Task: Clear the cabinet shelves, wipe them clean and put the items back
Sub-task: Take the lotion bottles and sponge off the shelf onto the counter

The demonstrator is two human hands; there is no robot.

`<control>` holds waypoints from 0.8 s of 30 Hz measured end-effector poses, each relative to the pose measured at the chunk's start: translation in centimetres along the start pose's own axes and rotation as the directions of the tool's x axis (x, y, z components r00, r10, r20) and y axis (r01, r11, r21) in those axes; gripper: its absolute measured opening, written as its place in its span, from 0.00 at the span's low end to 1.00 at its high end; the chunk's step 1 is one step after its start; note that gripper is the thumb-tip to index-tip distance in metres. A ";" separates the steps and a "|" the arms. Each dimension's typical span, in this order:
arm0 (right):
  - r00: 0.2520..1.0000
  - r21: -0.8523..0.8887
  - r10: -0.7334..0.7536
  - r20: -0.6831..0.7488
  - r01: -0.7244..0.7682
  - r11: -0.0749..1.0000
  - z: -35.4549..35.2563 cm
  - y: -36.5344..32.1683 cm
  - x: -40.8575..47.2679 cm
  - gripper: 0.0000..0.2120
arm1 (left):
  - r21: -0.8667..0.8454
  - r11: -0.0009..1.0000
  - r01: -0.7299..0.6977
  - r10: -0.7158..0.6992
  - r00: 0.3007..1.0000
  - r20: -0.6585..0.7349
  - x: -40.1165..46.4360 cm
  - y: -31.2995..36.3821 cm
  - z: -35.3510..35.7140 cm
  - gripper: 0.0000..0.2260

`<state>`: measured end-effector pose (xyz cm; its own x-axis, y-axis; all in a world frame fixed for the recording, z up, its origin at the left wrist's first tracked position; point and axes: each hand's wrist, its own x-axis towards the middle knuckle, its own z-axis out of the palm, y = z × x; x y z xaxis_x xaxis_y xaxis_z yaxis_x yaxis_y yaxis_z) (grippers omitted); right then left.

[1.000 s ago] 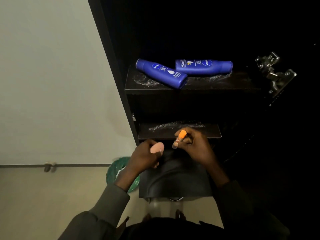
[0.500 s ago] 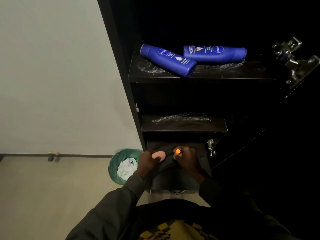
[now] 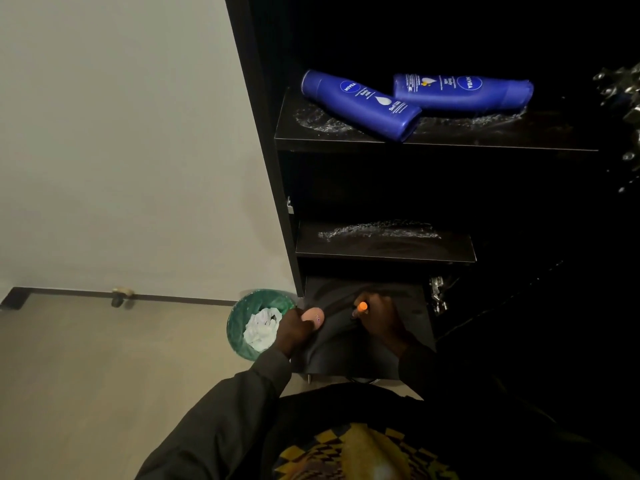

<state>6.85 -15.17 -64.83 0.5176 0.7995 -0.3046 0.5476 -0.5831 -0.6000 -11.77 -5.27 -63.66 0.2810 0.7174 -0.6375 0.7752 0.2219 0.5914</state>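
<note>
Dim room: pale wall (image 3: 121, 150), beige floor (image 3: 86, 393), green bin (image 3: 242, 317).

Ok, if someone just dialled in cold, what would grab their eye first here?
Two bright blue lotion bottles, one angled against the other, lying on the smeared top shelf. Then the left hand holding a pink item and the right hand an orange-capped tube at the bottom shelf, beside a green bin.
</note>
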 end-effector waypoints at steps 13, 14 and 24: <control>0.997 -0.075 -0.068 0.026 0.070 0.995 1.7 1.6 1.9 0.06 | 0.038 0.999 -0.025 0.025 1.000 -0.013 1.0 -1.0 0.1 0.19; 0.997 -0.076 -0.073 0.027 0.074 0.994 1.8 1.7 2.0 0.06 | 0.039 0.999 -0.028 0.029 0.999 -0.022 1.0 -0.9 0.1 0.19; 0.989 -0.178 -0.115 0.092 0.130 0.976 2.1 1.6 2.4 0.07 | 0.086 0.994 -0.068 0.072 0.996 -0.051 1.4 -0.9 -0.1 0.20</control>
<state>7.65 -13.90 -68.07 0.3887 0.8710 -0.3004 0.7182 -0.4907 -0.4934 -12.10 -4.39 -65.08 0.3067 0.7646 -0.5669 0.8004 0.1151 0.5883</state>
